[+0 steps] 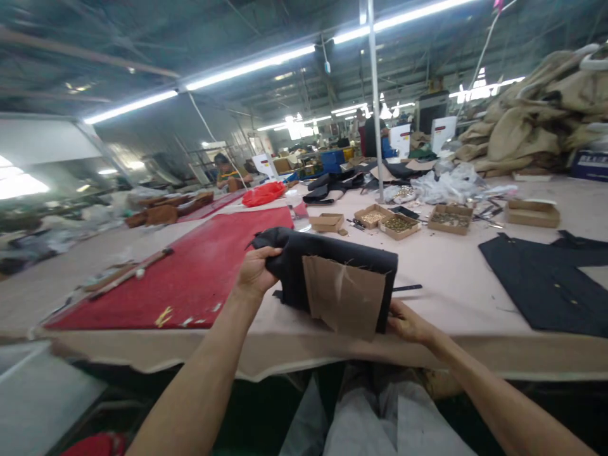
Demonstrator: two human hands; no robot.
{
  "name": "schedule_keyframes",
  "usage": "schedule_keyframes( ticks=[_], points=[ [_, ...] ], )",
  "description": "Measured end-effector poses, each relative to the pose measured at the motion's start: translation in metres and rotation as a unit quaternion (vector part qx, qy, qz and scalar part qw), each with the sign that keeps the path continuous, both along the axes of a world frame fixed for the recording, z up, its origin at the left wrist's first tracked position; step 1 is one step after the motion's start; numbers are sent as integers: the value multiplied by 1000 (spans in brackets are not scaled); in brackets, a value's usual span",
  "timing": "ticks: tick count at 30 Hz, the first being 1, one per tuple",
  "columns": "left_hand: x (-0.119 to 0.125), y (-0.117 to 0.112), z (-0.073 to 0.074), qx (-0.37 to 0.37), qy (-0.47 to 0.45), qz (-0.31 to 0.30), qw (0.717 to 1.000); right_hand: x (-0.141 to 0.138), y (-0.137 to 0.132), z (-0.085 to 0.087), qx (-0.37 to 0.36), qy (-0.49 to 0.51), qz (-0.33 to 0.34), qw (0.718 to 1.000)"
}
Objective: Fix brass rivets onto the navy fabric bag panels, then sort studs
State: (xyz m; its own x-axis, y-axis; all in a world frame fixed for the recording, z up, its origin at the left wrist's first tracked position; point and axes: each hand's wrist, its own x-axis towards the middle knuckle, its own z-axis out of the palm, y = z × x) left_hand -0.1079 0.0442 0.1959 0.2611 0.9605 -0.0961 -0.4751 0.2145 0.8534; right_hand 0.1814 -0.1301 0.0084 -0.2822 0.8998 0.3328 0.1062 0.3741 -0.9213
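A folded piece of black fabric with a tan patch on its near face is held up over the table's front edge. My left hand grips its upper left corner, fingers closed around the bunched cloth. At the lower right edge, my right hand pinches the fabric, its fingertips partly hidden behind it. A thin black strip lies on the table just beyond my right hand. Farther right, another black fabric piece with small brass-coloured fittings lies flat.
Small cardboard boxes of metal bits stand at mid-table, near a metal pole. A red sheet covers the left side, with a long-handled tool on it. Burlap-like sacks pile up at right. A person sits beyond the table.
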Motion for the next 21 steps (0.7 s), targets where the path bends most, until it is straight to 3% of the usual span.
schedule_keyframes(
  ticks=[2,8,15,18,21],
  points=[
    [-11,2,-11,-9,10,23,1000,-4,2,-2,3,-28,2,1000],
    [-43,9,-38,-42,8,53,998,2,28,-2,-23,-96,-85,991],
    [-66,4,-48,-58,30,84,994,11,66,2,-125,-170,-81,974],
    [-73,1,-53,-78,59,87,991,17,73,4,-137,-156,-70,976],
    [-75,-1,-55,-107,90,101,985,19,80,10,-193,-142,-52,970]
  ],
)
